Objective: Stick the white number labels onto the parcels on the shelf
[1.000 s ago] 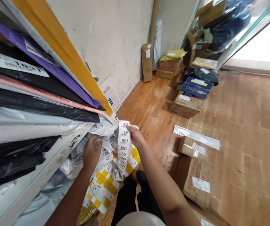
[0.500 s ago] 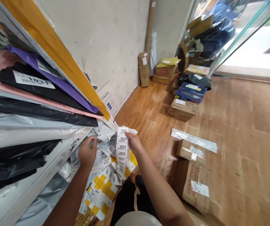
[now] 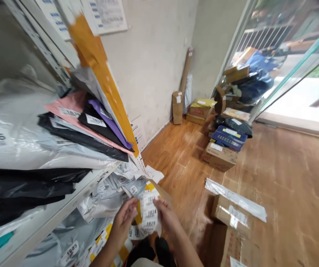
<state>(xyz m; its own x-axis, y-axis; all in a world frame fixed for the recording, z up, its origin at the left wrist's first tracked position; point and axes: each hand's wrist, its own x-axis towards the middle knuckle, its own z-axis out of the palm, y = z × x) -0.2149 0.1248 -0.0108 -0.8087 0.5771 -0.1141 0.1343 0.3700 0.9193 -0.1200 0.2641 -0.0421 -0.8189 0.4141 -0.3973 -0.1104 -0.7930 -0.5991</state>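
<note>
My right hand (image 3: 166,215) pinches the right edge of a strip of white number labels (image 3: 150,213), slightly blurred, with 1024 and 1025 readable. The strip hangs down in front of my body. Just left of it is my left hand (image 3: 123,218), fingers loosely bent and a little apart, with nothing visible in them. Behind and beneath the hands, grey mailer bags (image 3: 112,189) with number labels lie on the low shelf level. A yellow-and-white checked parcel (image 3: 150,186) shows behind the strip.
On the shelf (image 3: 73,202) at left, labelled bags are stacked, including a black bag (image 3: 92,118) marked 1031. Cardboard boxes (image 3: 220,155) and a long white package (image 3: 235,200) lie on the wooden floor at right. More parcels stand by the wall and glass door.
The view has tilted up, showing more shelf and wall. My left hand has come off the grey bags and moved right, close to the label strip. My right hand still holds the strip.
</note>
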